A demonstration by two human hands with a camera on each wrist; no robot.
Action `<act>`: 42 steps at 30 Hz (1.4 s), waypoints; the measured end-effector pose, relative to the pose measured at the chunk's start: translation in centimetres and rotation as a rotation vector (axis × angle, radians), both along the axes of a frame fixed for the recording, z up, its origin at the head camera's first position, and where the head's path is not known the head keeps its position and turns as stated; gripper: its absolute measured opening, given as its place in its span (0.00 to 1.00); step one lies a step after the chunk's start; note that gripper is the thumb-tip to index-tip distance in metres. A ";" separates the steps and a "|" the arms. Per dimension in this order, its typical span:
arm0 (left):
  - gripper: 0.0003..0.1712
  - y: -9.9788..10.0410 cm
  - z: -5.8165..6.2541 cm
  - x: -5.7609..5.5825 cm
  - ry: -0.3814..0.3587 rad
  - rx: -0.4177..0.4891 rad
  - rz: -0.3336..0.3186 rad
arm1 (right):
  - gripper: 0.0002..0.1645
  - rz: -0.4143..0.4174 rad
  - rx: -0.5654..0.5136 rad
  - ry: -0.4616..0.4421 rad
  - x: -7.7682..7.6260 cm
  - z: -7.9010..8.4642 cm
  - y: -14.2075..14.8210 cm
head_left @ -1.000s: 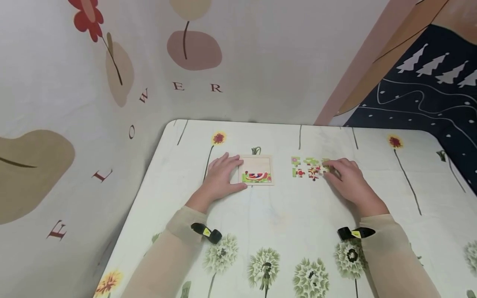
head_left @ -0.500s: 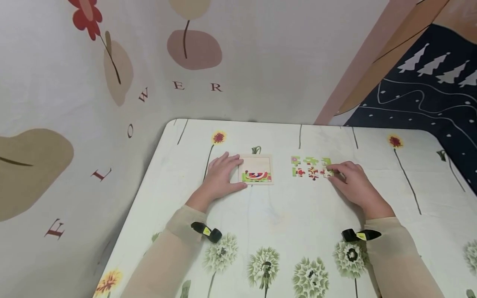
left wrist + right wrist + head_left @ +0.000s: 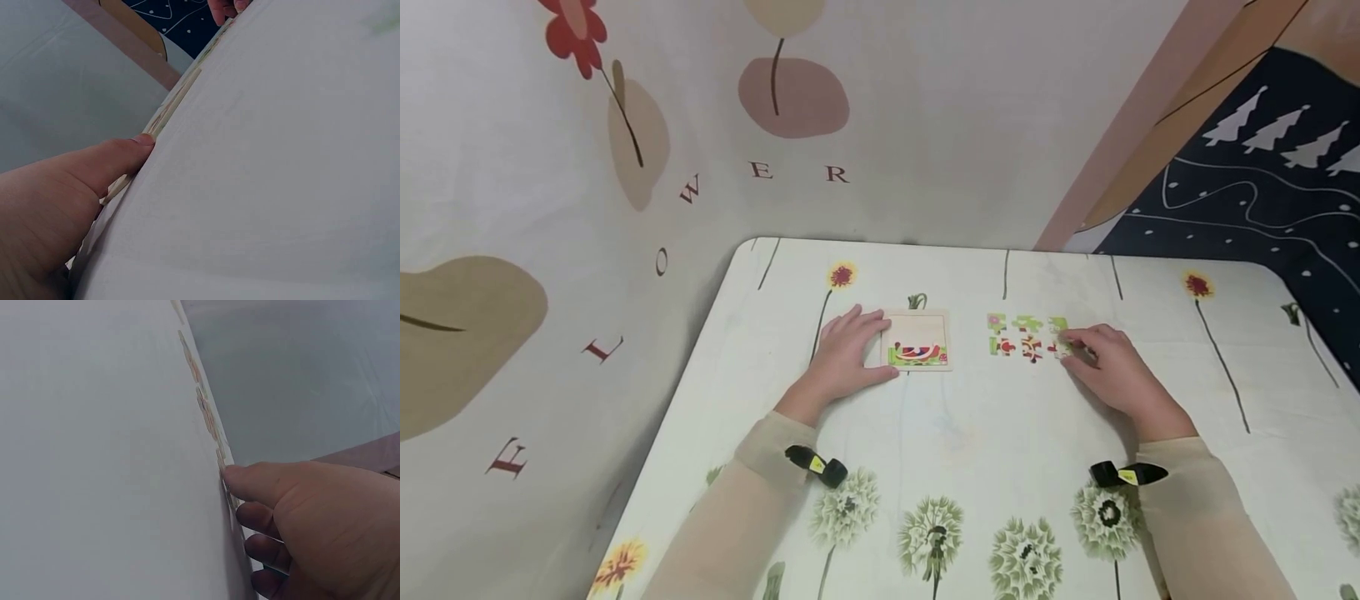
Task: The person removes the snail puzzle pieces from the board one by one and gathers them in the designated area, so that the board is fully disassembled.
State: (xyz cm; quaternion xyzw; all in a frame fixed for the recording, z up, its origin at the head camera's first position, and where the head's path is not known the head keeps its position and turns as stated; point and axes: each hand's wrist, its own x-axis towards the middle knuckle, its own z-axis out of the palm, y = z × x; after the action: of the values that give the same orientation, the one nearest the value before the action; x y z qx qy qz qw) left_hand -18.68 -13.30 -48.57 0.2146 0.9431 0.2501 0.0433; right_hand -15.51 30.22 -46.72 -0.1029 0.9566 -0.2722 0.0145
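Note:
In the head view, a square wooden jigsaw tray (image 3: pixel 918 317) lies on the table, its lower part filled with joined pieces in red, blue and green. My left hand (image 3: pixel 846 357) holds it at its left side, thumb on the near edge and fingers by the far left corner. To the right, loose puzzle pieces (image 3: pixel 1032 347) lie flat in two rows. My right hand (image 3: pixel 1112 367) pinches the puzzle piece (image 3: pixel 1059 348) at the near row's right end, which the fingers partly cover. In the right wrist view the thumb (image 3: pixel 253 481) rests on that piece.
A white tablecloth (image 3: pixel 970 442) printed with flowers covers the table. Its far edge meets a pale wall hanging (image 3: pixel 925 167); a dark panel with white trees (image 3: pixel 1262 183) stands at the right. Dark camera straps (image 3: pixel 1127 473) sit on both wrists.
My right hand has drawn slightly to the right, uncovering more of the far row's right-hand piece. My left hand and the tray have stayed in place.

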 end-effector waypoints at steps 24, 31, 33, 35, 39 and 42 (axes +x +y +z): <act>0.48 -0.2 -0.7 0.1 0.017 0.016 0.002 | 0.27 0.173 0.050 0.324 -1.7 0.5 -14.0; 0.48 0.2 -0.2 0.3 0.010 0.008 -0.003 | 0.22 0.284 0.074 0.256 -1.8 0.0 -18.5; 0.48 0.2 -0.2 0.3 0.015 0.000 -0.005 | 0.20 0.298 0.071 0.233 -1.9 -0.2 -19.4; 0.48 0.1 -0.2 0.2 0.019 -0.005 -0.008 | 0.18 0.306 0.069 0.202 -2.0 -0.4 -20.1; 0.48 -0.1 -0.3 0.0 0.032 -0.002 -0.015 | 0.20 0.310 0.098 0.120 -2.2 -0.5 -21.1; 0.48 -0.2 -0.5 0.0 0.037 0.001 -0.016 | 0.22 0.304 0.121 0.053 -2.3 -0.3 -21.5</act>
State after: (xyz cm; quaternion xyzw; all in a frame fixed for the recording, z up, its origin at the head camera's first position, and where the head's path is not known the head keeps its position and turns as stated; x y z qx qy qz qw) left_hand -18.73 -13.53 -49.10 0.2271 0.9418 0.2464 0.0276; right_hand -17.82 8.77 -47.07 -0.2525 0.9447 -0.2060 0.0364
